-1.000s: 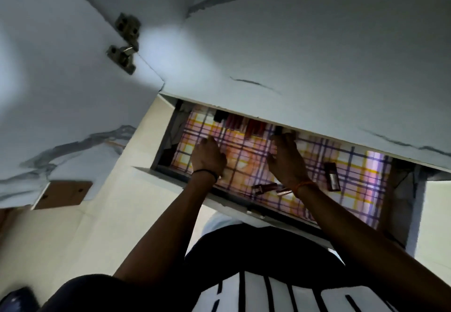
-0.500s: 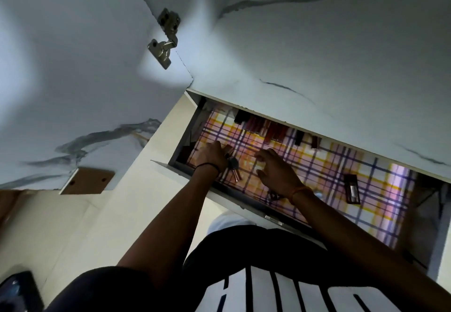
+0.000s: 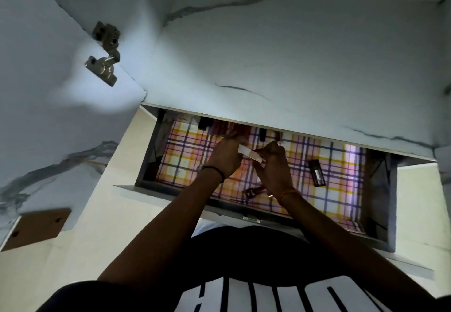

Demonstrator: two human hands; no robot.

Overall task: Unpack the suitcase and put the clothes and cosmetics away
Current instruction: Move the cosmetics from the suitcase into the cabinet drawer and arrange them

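Observation:
An open drawer (image 3: pixel 175 191) lined with checked paper (image 3: pixel 185 150) sits under a marbled shelf. Both my hands are inside it, close together. My left hand (image 3: pixel 225 155) and my right hand (image 3: pixel 274 165) each grip an end of a small pale cosmetic box (image 3: pixel 251 155) above the liner. A row of dark and reddish cosmetic tubes (image 3: pixel 219 128) stands along the drawer's back edge, partly hidden by the shelf. A dark lipstick case (image 3: pixel 316 172) lies to the right, and a reddish tube (image 3: pixel 253 192) lies near the front under my right wrist.
The marbled shelf front (image 3: pixel 292 79) overhangs the drawer's back. An open cabinet door (image 3: pixel 48 92) with a metal hinge (image 3: pixel 105 53) stands at the left. Pale floor (image 3: pixel 85 250) lies below, with a brown panel (image 3: pixel 34 227) at lower left.
My hands have come together and lifted the pale box between them; half a second ago the left hand held a small tube at the drawer's left and the right lay low on the liner.

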